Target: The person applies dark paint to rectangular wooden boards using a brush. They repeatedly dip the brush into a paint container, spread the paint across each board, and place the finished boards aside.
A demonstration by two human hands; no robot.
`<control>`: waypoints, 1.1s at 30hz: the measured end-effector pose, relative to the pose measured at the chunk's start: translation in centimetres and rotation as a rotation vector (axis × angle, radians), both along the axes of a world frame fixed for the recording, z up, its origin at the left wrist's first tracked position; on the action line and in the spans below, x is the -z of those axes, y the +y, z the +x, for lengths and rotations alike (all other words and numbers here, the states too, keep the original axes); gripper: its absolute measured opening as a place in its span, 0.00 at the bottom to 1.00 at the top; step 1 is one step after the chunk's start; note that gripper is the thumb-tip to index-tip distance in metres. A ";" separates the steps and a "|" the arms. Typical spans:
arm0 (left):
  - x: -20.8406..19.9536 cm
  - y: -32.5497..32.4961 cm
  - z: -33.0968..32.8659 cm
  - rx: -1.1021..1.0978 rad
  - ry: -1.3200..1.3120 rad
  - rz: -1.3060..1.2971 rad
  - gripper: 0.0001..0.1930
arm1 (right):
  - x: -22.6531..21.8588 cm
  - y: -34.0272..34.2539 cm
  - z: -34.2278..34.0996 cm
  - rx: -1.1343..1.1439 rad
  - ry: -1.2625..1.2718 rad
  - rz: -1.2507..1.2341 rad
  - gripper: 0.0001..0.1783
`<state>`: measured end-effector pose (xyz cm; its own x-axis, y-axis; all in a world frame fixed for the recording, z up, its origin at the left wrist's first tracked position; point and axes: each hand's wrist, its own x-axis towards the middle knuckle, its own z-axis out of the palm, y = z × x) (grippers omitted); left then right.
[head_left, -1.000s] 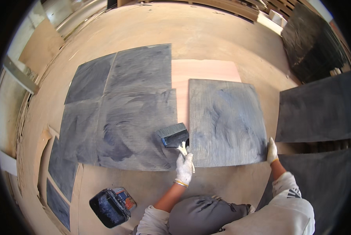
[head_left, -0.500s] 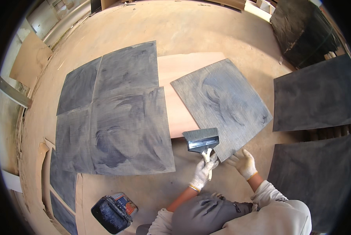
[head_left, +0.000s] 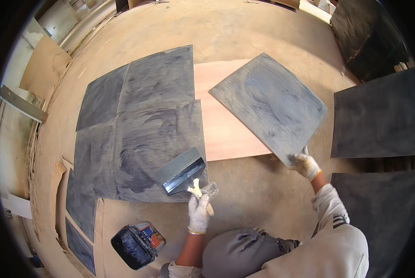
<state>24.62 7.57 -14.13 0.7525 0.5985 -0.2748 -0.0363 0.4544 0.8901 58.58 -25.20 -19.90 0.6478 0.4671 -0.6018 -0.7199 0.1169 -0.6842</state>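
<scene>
My right hand [head_left: 305,166] grasps the near corner of the dark board [head_left: 272,104], askew over the pink sheet's [head_left: 223,132] right side; my left hand [head_left: 199,214] clasps the brush [head_left: 183,173], left of that sheet. The board looks stiff, fairly light, perhaps slippery on its face, so opposite edges should hold best

a tan, dusty floor [head_left: 244,32] spreads before me. on it sits an open dark tub [head_left: 152,235], smeared inside, just left of me. a pale pink sheet [head_left: 228,136] lies flat ahead, beside four dark panels [head_left: 158,125] set edge to edge; i can't tell whether those touch the floor directly.
</scene>
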 end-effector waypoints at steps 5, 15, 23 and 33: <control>0.5 -0.1 -0.8 -0.117 -0.048 -0.059 0.14 | 0.0 -2.0 6.5 0.054 -0.106 -0.264 0.59; -1.7 0.4 -0.6 -0.171 -0.056 -0.040 0.10 | -2.8 2.0 7.4 -0.256 -0.558 -0.922 0.75; -0.8 0.5 -1.7 -0.220 -0.021 -0.066 0.08 | -2.7 2.6 15.9 -0.286 -0.523 -0.648 0.71; -1.4 1.3 -4.4 -0.262 0.035 -0.057 0.10 | -0.7 4.9 24.6 -0.276 -0.326 -0.393 0.63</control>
<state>20.20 8.92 -12.74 0.5629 0.7548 -0.3368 -0.1287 0.4825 0.8664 83.18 -20.33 -19.20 0.7149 0.4270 -0.5537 -0.4323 -0.3524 -0.8300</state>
